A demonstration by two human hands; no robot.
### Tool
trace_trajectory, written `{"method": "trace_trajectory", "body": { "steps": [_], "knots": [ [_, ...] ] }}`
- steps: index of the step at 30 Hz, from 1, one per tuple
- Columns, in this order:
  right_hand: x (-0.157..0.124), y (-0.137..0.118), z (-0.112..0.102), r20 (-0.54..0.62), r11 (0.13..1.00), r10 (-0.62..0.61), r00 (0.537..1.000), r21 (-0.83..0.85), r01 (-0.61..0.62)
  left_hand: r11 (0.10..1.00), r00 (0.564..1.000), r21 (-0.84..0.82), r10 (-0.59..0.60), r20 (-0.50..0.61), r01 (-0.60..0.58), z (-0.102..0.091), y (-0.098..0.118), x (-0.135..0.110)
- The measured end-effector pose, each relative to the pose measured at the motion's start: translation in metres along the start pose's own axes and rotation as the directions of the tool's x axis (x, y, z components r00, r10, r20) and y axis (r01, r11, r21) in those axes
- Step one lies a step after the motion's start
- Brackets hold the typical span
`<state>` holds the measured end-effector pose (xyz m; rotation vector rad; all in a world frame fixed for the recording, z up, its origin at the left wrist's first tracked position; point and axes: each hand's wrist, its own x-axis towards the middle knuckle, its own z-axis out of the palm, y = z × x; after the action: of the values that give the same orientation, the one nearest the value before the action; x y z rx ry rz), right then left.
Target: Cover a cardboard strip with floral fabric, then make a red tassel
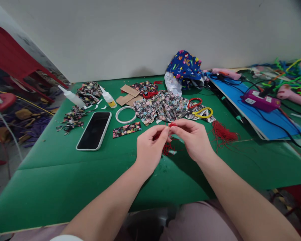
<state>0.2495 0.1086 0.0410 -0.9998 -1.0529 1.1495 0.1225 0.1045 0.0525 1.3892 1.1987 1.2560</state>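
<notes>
Both hands meet over the near middle of the green table. My left hand [152,145] is closed around a red tassel [168,149], whose loose threads hang below the fingers. With thumb and forefinger, my right hand [192,135] pinches the tassel's top end. The fingers hide most of its upper part. Just beyond lie crumpled floral fabric [162,105] and scissors [203,112] with one red and one yellow handle. A bundle of red threads [224,132] rests to the right of my right hand. Left of my hands is a flat floral strip [127,130].
On the green table [90,177] are a phone [94,130], a white tape ring [125,114], two glue bottles [108,97], brown card pieces [129,95] and a blue patterned cloth [184,67]. At right, a blue folder [253,107] bears a purple device [261,100] with cables, near pink glue guns [294,95].
</notes>
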Motion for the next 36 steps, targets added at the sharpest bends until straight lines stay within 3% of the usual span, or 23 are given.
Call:
{"method": "trace_trajectory", "body": {
  "steps": [10,14,18,36],
  "knots": [
    [0.0009,-0.0042,-0.0005,-0.045,0.998,0.012,0.999,0.061,-0.009,0.997,0.999,-0.066,-0.042,-0.009,0.041,0.0007,0.0005,0.0016],
    [0.0005,-0.0033,0.0002,0.02,0.999,0.032,0.999,0.026,-0.032,0.992,0.997,-0.109,-0.068,-0.023,0.065,0.0009,0.0001,0.0022],
    [-0.0002,-0.0019,0.0015,0.026,1.0,-0.003,1.0,-0.022,0.004,0.997,0.999,-0.068,-0.044,0.0,0.044,0.001,0.0006,0.0008],
    [-0.0003,-0.0009,0.0025,0.005,0.996,0.035,0.999,0.088,-0.035,0.998,0.997,-0.006,-0.055,0.05,0.056,0.001,0.0002,-0.0014]
  ]
}}
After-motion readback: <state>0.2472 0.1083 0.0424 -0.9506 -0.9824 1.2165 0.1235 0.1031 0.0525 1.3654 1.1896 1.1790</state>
